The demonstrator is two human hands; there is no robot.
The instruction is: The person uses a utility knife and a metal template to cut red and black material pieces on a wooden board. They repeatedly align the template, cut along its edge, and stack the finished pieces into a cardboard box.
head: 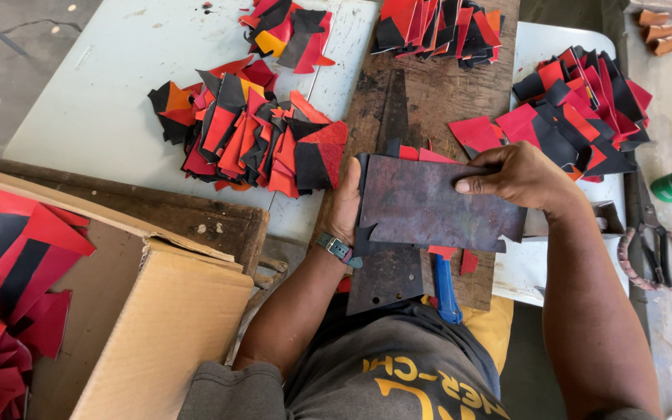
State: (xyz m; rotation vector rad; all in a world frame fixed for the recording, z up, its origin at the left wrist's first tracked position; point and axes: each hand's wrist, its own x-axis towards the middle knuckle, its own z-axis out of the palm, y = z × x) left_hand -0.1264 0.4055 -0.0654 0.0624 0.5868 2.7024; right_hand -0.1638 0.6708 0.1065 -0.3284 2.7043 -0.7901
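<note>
Right-hand fingers [482, 180] press flat on the top edge of the dark metal template [429, 204], pinning it; the right hand [519, 175] curls over its far corner. The left hand [346, 204] cups the template's left edge, fingers hidden beneath, so their spread cannot be told. The template lies on red and black leather pieces atop a worn wooden board [437, 93]. It looks stiff, thin and fairly weighty, best gripped by its edges. The pieces beneath look soft and likely to slip. Piles of cut pieces [250, 132] cover the bench [95, 101].
</note>
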